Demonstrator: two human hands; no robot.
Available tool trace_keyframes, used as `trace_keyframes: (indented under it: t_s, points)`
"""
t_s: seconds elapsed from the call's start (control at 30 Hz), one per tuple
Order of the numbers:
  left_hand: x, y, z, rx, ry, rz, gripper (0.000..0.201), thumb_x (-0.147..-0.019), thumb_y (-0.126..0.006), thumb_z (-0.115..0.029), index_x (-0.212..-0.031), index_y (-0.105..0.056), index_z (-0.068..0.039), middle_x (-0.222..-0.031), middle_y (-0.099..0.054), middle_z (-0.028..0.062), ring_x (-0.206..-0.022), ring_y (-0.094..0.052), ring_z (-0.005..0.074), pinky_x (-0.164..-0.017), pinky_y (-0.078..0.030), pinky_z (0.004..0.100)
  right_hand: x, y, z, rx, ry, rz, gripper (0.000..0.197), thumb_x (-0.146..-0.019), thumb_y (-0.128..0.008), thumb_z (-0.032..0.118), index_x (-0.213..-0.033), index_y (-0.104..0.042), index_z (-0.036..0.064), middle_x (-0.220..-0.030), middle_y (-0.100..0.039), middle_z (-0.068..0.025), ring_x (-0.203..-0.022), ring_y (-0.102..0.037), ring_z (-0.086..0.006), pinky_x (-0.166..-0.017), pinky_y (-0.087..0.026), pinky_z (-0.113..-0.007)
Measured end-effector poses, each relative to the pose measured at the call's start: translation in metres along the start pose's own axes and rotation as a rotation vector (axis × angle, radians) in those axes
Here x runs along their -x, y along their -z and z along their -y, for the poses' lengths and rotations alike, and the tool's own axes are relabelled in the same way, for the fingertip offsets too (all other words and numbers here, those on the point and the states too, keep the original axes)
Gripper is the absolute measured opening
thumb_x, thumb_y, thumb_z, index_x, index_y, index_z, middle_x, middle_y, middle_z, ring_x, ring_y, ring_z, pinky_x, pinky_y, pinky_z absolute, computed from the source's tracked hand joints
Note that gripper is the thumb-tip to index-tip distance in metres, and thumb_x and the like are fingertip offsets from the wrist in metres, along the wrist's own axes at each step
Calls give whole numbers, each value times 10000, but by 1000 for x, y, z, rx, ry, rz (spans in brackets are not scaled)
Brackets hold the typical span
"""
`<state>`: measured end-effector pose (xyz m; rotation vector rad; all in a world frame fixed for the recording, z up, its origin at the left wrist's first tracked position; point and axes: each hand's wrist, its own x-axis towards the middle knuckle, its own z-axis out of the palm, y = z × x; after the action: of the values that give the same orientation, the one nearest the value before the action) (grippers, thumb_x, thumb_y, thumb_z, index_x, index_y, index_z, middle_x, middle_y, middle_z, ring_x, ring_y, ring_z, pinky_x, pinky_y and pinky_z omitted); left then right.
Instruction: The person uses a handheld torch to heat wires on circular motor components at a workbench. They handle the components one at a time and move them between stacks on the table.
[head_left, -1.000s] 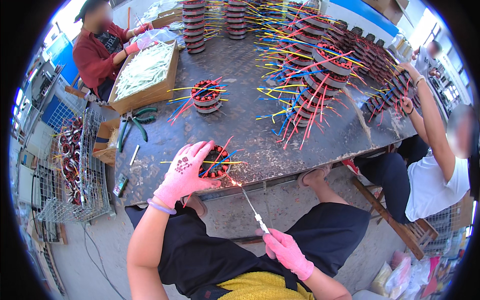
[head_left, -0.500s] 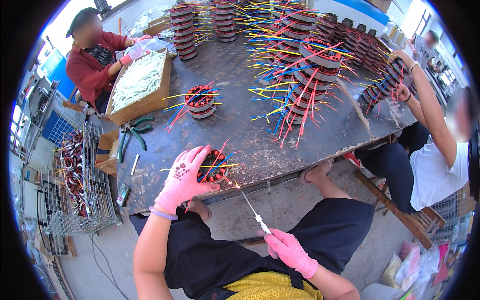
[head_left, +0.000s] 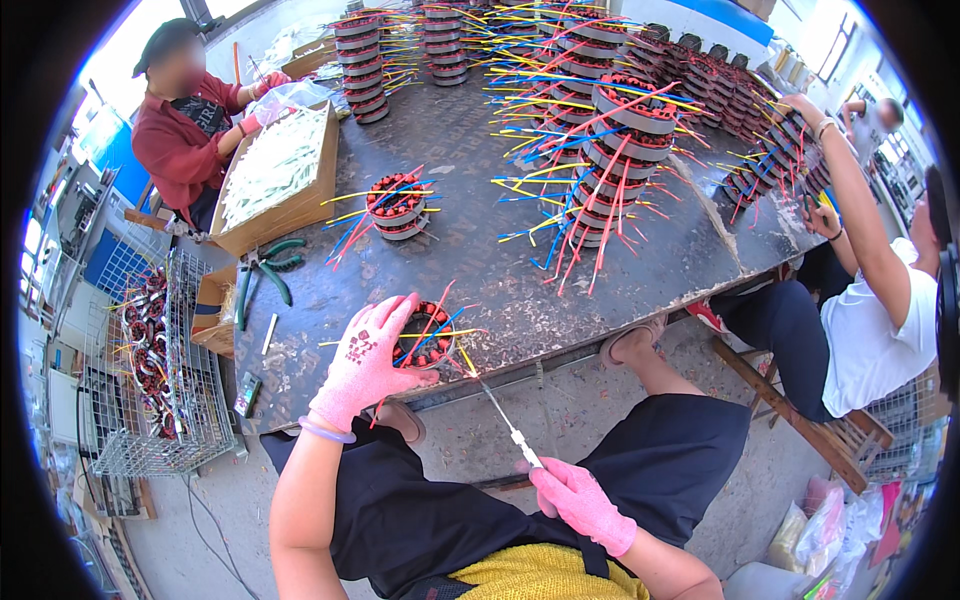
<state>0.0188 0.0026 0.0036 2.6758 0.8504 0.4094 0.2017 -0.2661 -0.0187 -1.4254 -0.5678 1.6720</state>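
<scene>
My left hand (head_left: 365, 362), in a pink glove, is closed round the left side of a wound motor stator (head_left: 440, 353) near the table's front edge. Red, blue and yellow leads stick out of this ring. My right hand (head_left: 580, 503), also gloved, grips a slim rod-like tool (head_left: 497, 407) with a white collar and thin metal shaft; its grip end is hidden in my fingers. The tool's tip meets the end of a yellow lead (head_left: 466, 358) just right of the stator. A second stator (head_left: 397, 208) sits farther back, its leads spread out.
Green-handled pliers (head_left: 268, 268) lie beside a cardboard box (head_left: 322, 190) of white sleeves. Tall stator stacks (head_left: 625, 150) stand at the back, leads jutting out. A co-worker sits left; another, at right, handles a stator stack (head_left: 770, 165). A wire basket (head_left: 165, 370) stands left of the table (head_left: 480, 260).
The orange glow at the tool's tip has faded, and the yellow lead now points down to the tip. Both my hands stay nearly in place. The right co-worker's lower hand has shifted.
</scene>
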Motion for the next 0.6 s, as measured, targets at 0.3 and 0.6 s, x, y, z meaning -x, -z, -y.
trace_keyframes:
  t_s: [0.3, 0.6]
  points:
    - [0, -1, 0, -5, -7, -4, 952, -583, -849, -391, -1355, -451, 0, -1304, -506, 177, -1168, -502, 352, -1030, -383, 427, 0, 0, 4, 43, -2, -6, 360, -1010, -477, 268, -1231, -573, 0, -665, -436, 58, -583, -415, -44, -539, -360, -225]
    - [1, 0, -1, -12, 32, 20, 978, -569, -864, -369, -1375, -441, -12, -1346, -494, 184, -1234, -474, 365, -1057, -364, 432, -2, 0, 0, 14, 18, 11, 362, -1011, -470, 269, -1233, -572, 2, -672, -442, 54, -583, -411, -40, -538, -352, -222]
